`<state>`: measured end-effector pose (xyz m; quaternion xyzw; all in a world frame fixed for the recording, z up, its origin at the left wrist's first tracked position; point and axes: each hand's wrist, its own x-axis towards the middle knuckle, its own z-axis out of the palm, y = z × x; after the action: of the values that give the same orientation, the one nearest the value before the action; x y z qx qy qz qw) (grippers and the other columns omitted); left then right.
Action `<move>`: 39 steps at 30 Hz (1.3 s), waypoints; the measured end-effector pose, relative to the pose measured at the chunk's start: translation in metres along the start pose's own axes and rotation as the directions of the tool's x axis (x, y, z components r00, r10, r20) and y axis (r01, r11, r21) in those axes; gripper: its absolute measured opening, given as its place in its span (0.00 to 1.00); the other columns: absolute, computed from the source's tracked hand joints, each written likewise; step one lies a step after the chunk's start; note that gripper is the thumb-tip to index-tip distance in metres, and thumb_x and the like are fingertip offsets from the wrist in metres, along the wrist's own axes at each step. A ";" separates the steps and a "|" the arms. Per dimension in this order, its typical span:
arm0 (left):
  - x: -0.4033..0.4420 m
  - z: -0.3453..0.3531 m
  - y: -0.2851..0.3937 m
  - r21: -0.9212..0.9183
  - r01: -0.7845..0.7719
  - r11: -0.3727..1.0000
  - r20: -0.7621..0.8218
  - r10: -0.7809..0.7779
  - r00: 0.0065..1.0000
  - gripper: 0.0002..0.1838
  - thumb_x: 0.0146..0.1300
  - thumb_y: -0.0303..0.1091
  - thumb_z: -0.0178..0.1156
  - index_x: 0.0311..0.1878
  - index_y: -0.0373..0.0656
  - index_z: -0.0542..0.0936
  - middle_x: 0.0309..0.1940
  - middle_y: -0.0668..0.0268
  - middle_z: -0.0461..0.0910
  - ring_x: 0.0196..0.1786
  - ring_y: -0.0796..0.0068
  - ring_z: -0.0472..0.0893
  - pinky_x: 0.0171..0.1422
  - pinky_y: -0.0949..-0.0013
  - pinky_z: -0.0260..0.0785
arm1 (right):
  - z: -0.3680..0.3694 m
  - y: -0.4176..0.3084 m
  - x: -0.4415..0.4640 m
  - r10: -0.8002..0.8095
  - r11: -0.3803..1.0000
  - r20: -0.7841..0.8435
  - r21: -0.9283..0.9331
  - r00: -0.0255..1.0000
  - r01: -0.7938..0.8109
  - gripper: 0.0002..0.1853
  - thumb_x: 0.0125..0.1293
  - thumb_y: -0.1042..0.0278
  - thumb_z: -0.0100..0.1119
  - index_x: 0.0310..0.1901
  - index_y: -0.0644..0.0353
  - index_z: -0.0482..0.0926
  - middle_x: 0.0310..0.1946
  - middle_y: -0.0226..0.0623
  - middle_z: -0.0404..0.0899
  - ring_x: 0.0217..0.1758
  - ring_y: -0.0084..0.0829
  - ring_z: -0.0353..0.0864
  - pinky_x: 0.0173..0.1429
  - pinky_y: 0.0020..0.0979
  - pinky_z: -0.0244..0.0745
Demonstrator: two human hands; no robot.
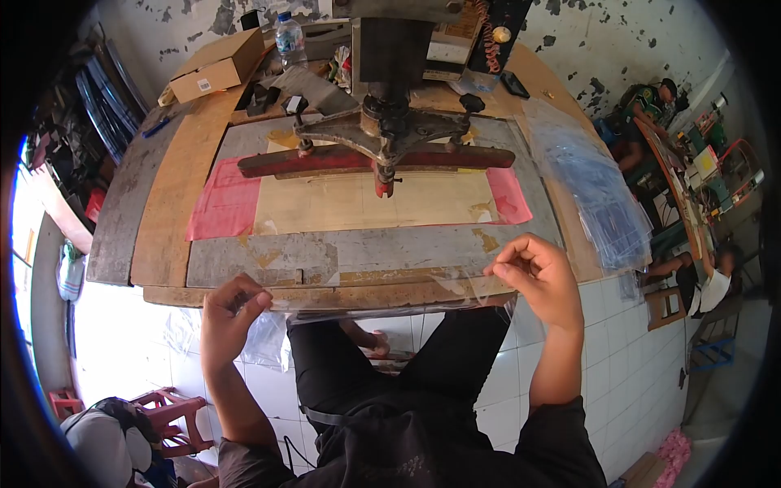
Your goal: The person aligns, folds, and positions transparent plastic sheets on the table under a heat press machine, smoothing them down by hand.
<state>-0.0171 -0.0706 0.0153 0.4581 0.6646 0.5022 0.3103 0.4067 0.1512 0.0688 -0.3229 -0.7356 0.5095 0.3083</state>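
Note:
A clear plastic sheet (pixel 455 289) stretches between my two hands, just above the front edge of the worktable (pixel 301 252). My left hand (pixel 229 315) pinches one end, its thumb and fingertips pressed together. At the other end my right hand (pixel 538 278) is also closed in a pinch. The sheet is so transparent that its full outline is hard to make out. Beyond my hands lies a cream-coloured panel (pixel 366 203) with pink cloth (pixel 224 199) showing at both sides. Over the panel hangs a press head (pixel 386 134) with a long red bar (pixel 325 160).
A stack of clear bluish plastic sheets (pixel 598 195) lies at the table's right edge. Behind are a cardboard box (pixel 215 65), a water bottle (pixel 290 39) and a phone (pixel 514 84). Two people sit off to the right. A red stool (pixel 175 419) stands at lower left.

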 end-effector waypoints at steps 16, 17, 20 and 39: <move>0.134 0.040 0.029 0.744 -0.127 0.656 0.024 0.164 0.986 0.15 0.69 0.43 0.75 0.50 0.42 0.88 0.35 0.64 0.90 0.36 0.68 0.90 0.45 0.60 0.78 | 0.001 0.052 0.124 -0.044 0.799 -0.032 -0.601 0.998 0.016 0.10 0.70 0.71 0.74 0.49 0.64 0.87 0.41 0.44 0.93 0.45 0.42 0.92 0.51 0.41 0.84; 0.142 0.042 0.028 0.851 -0.172 0.497 0.082 0.199 0.977 0.18 0.69 0.46 0.76 0.51 0.43 0.87 0.34 0.63 0.90 0.38 0.65 0.90 0.50 0.58 0.78 | 0.002 0.059 0.131 -0.025 0.776 -0.005 -0.631 1.000 0.016 0.09 0.70 0.71 0.74 0.48 0.64 0.87 0.41 0.45 0.93 0.45 0.44 0.93 0.51 0.41 0.84; 0.158 0.054 0.018 0.959 -0.264 0.098 0.226 0.292 0.929 0.16 0.68 0.44 0.75 0.51 0.46 0.85 0.42 0.62 0.91 0.51 0.60 0.89 0.63 0.54 0.74 | 0.004 0.075 0.143 -0.007 0.742 -0.035 -0.671 0.999 -0.018 0.08 0.68 0.72 0.74 0.46 0.62 0.87 0.41 0.43 0.91 0.48 0.46 0.91 0.53 0.43 0.84; 0.129 0.046 0.004 0.711 -0.519 0.474 0.374 0.370 0.851 0.24 0.66 0.23 0.62 0.65 0.43 0.85 0.70 0.58 0.80 0.66 0.53 0.84 0.67 0.50 0.80 | -0.013 0.093 0.113 -0.323 0.383 0.229 -0.855 0.918 0.348 0.15 0.69 0.76 0.62 0.54 0.59 0.91 0.50 0.32 0.85 0.59 0.40 0.82 0.65 0.44 0.77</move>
<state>-0.0262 0.0658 0.0113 0.7437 0.6444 0.1776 -0.0118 0.3644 0.2726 -0.0012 -0.2733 -0.9442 -0.0152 0.1834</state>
